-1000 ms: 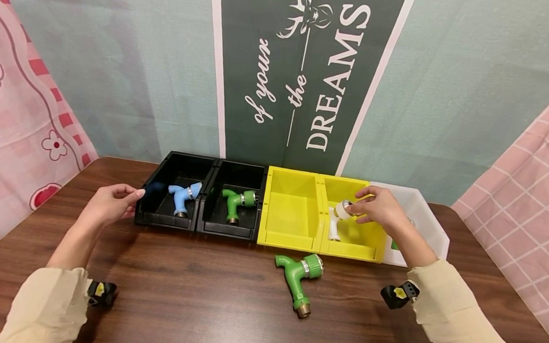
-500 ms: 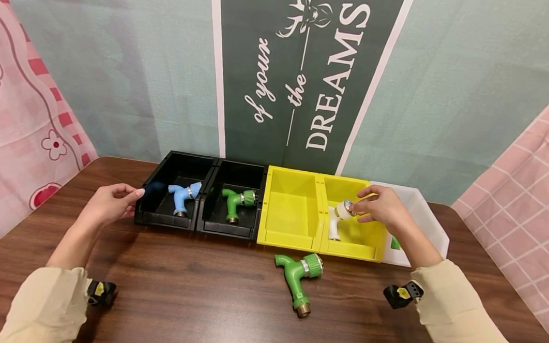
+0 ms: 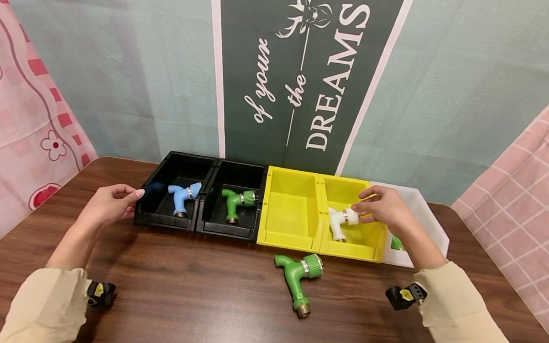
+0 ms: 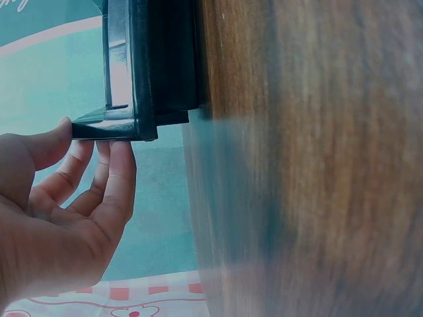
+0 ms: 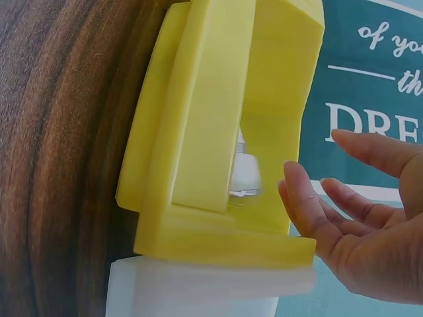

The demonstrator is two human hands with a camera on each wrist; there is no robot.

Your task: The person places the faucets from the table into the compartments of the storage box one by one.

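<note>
My left hand (image 3: 110, 204) pinches the outer side wall of the leftmost black bin (image 3: 167, 221); the left wrist view has the thumb on one face and fingertips on the other. Inside that bin lies a blue faucet (image 3: 180, 198). Over the right yellow bin (image 3: 354, 251) hovers my right hand (image 3: 386, 208), its fingers loosely bent with nothing between them. A white faucet (image 3: 338, 224) lies in this bin, just left of the fingertips. Only its knob end (image 5: 246, 175) shows past the bin wall in the right wrist view.
A green faucet (image 3: 233, 204) lies in the second black bin. Another green faucet (image 3: 296, 284) is on the wooden table (image 3: 193, 297) in front of the bins. The white bin (image 3: 432, 229) at the right end holds something green, partly hidden by my right arm.
The white faucet has gone from standing tilted at my right fingertips to lying flatter in the yellow bin. My right fingers have let go of its knob. The left hand stays put.
</note>
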